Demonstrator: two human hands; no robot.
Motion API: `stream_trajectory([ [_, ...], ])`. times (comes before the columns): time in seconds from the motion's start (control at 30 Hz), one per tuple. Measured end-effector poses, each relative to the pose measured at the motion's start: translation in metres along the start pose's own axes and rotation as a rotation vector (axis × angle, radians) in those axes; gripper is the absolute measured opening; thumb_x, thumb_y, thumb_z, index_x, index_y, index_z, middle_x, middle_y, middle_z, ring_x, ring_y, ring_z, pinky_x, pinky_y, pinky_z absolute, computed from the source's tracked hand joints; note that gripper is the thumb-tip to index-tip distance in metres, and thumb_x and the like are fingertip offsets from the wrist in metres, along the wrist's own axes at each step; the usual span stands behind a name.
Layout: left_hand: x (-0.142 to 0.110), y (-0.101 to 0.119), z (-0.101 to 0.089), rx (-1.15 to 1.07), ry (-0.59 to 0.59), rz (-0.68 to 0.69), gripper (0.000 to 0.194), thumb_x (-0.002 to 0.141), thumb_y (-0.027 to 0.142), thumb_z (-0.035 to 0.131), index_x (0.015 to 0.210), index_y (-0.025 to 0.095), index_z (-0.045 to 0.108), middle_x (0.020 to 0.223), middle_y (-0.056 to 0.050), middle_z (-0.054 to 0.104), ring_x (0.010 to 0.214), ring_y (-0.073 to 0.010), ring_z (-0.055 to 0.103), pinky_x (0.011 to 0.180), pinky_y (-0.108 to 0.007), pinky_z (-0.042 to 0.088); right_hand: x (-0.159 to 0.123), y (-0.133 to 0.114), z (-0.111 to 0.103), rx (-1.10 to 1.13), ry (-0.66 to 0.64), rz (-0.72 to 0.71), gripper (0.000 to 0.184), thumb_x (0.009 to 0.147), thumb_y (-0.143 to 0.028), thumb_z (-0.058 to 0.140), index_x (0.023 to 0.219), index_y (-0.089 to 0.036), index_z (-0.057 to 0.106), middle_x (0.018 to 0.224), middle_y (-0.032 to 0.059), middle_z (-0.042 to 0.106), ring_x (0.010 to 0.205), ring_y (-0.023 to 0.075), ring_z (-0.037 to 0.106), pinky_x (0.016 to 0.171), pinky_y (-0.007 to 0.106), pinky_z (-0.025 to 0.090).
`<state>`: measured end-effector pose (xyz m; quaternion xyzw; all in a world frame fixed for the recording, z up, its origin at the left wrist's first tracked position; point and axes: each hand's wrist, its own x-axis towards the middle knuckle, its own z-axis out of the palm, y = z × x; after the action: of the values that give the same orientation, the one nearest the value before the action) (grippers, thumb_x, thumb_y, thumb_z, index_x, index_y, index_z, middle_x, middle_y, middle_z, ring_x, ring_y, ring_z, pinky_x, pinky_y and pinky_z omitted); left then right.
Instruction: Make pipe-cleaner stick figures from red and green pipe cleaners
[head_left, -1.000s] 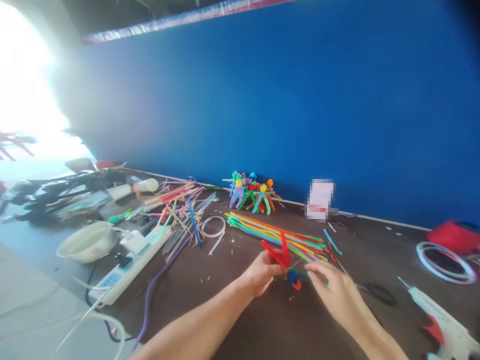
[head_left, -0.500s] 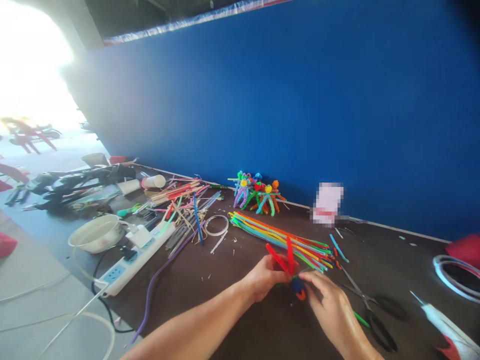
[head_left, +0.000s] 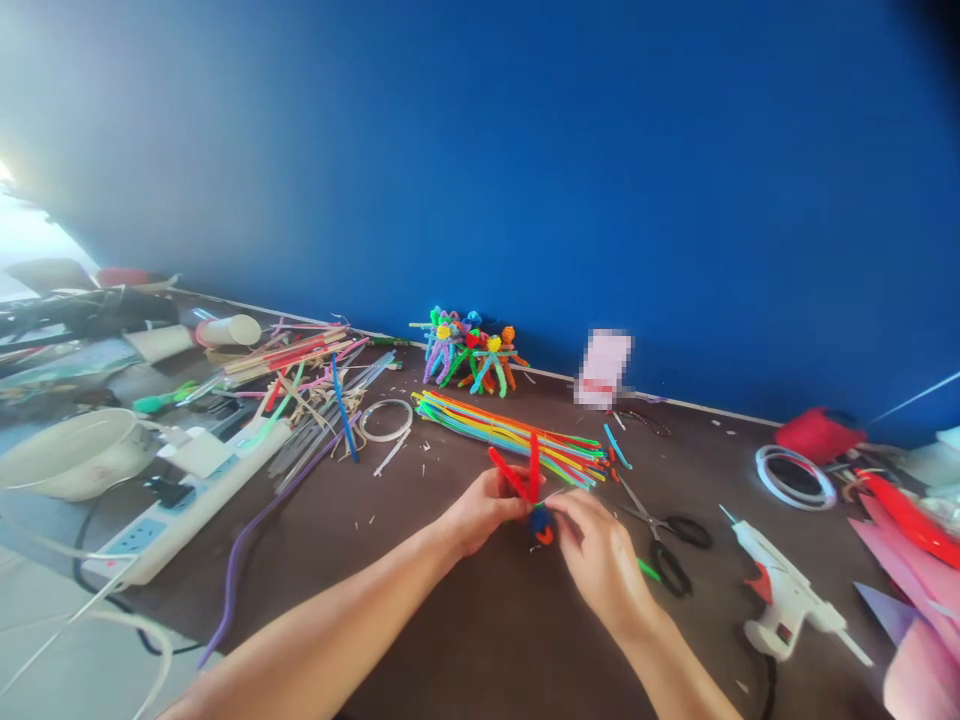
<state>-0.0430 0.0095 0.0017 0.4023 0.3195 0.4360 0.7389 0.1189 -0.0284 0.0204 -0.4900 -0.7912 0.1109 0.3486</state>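
Note:
Over the dark tabletop, my left hand (head_left: 484, 510) is closed around a small pipe-cleaner figure (head_left: 539, 520). Two red fuzzy legs stick up from it in a V, and a blue ball with an orange tip hangs at its lower end. My right hand (head_left: 596, 545) pinches the figure beside the blue ball, where a thin pale strand shows near the fingertips. Just beyond the hands lies a bundle of coloured pipe cleaners (head_left: 510, 430). Black-handled scissors (head_left: 664, 535) rest open to the right, with a short green piece (head_left: 648, 570) near my right wrist.
Finished pipe-cleaner figures (head_left: 480, 355) stand by the blue wall (head_left: 480, 150). A white glue gun (head_left: 795, 590) and a ring-shaped roll (head_left: 795, 478) lie right. Leftward are a power strip (head_left: 150, 535), a bowl (head_left: 82, 455), loose sticks (head_left: 289, 355) and a purple pipe cleaner (head_left: 240, 560).
The view has swung to the right, bringing the whole glue gun and pink sheets into sight. Both hands keep their hold on the figure with little visible difference.

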Motion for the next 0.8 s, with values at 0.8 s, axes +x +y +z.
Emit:
stream_trajectory([
  [0.8, -0.009, 0.001, 0.018, 0.11, 0.147, -0.012, 0.024, 0.057, 0.018, 0.065, 0.078, 0.011, 0.055, 0.06, 0.002, 0.054, 0.053, -0.0088, 0.05, 0.052, -0.021, 0.04, -0.004, -0.019, -0.008, -0.54, -0.008, -0.203, 0.02, 0.081, -0.007, 0.043, 0.078, -0.02, 0.058, 0.066, 0.0016, 0.049, 0.061, 0.0149, 0.047, 0.057, 0.027, 0.033],
])
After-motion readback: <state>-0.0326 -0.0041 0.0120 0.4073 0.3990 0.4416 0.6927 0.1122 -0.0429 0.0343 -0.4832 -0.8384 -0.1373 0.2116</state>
